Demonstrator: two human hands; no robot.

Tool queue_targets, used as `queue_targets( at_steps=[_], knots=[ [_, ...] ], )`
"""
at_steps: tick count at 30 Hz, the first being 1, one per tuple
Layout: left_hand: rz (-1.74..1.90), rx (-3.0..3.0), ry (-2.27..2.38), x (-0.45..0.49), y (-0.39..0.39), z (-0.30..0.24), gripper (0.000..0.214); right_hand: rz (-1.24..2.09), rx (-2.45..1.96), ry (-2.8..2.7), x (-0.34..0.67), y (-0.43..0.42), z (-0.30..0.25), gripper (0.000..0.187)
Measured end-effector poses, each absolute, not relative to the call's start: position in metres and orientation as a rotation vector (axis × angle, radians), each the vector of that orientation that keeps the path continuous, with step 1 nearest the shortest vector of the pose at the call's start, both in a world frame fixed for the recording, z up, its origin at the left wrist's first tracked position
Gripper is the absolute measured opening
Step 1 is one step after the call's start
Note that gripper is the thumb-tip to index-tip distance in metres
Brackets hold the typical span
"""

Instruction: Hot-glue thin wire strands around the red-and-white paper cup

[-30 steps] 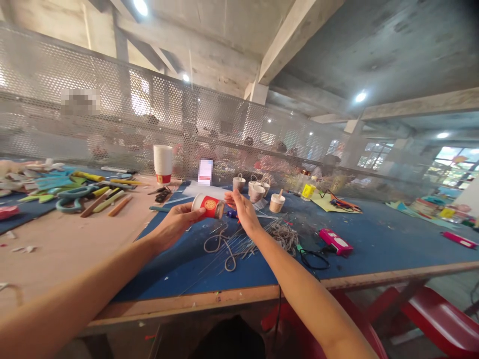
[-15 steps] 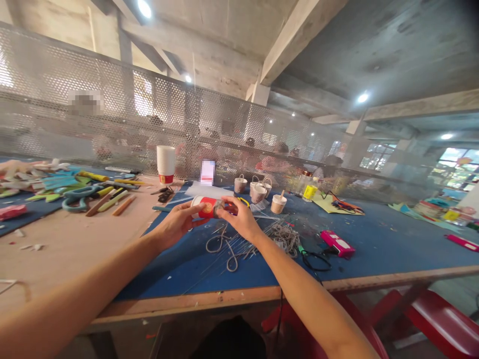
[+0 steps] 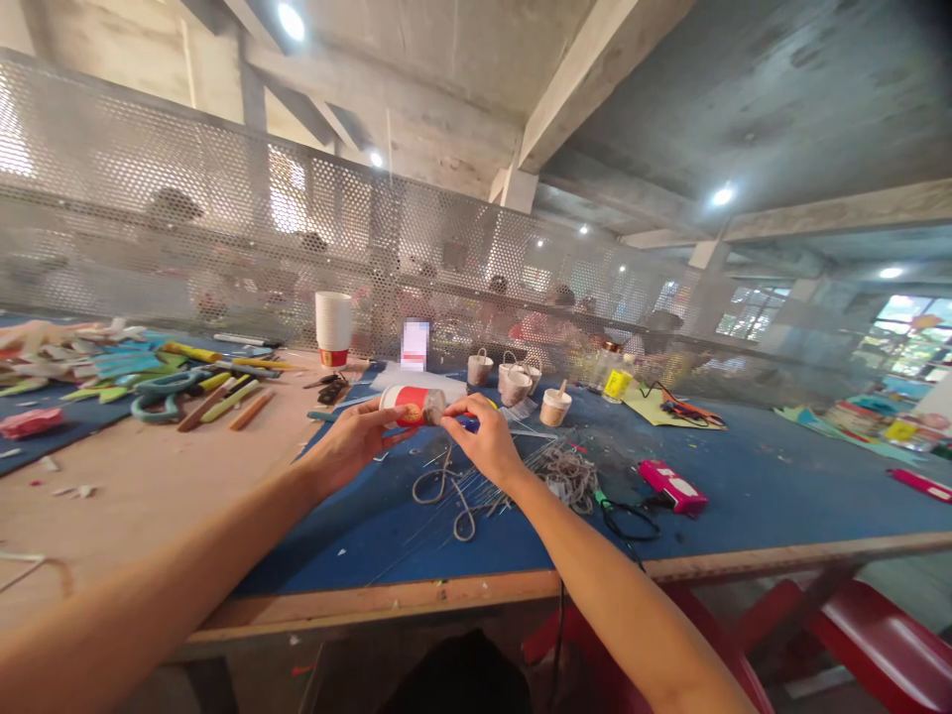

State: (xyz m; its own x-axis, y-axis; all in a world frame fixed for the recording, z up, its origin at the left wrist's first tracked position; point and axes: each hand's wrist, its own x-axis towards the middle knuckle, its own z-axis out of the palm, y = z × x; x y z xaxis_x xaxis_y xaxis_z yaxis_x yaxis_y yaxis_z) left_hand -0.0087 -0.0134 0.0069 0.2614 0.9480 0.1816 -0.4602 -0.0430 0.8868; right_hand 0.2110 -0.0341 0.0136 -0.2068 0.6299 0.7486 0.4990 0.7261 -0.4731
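My left hand (image 3: 357, 438) is closed around a red and white paper cup (image 3: 411, 405), tipped on its side above the blue mat. Grey cord (image 3: 432, 407) covers the cup's right-hand end in a band. At that end, the fingertips of my right hand (image 3: 485, 436) are pinched together on the cord, though the exact grip is too small to make out. Below the hands, a loose loop of cord (image 3: 464, 524) lies on the mat beside a tangled heap of cord (image 3: 571, 474) and thin wires.
Behind stand several small cord-wrapped cups (image 3: 516, 385), a tub with a stick (image 3: 554, 407), a yellow-labelled bottle (image 3: 617, 381), a phone (image 3: 415, 345) and stacked paper cups (image 3: 333, 327). Scissors (image 3: 160, 397) and clay tools lie left. A pink box (image 3: 671, 486) sits right.
My right hand has drawn back slightly from the cup's end, its fingers now closed in a pinch, and more of the cord band shows. The left hand keeps its hold.
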Motion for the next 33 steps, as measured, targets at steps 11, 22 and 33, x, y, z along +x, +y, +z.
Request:
queue_targets(
  at_steps=[11,22,33],
  knots=[
    [1.293,0.977,0.572,-0.013,-0.005,0.004,0.004,-0.175,-1.498,-1.842,0.26,-0.021,0.02,0.016],
    [1.303,1.008,0.604,-0.012,-0.003,-0.001,0.011,0.407,-1.998,-1.82,0.284,-0.022,0.013,0.046],
    [1.372,0.93,0.701,-0.009,-0.006,0.0,0.006,1.073,-1.129,-1.358,0.29,-0.027,0.026,0.048]
  ],
)
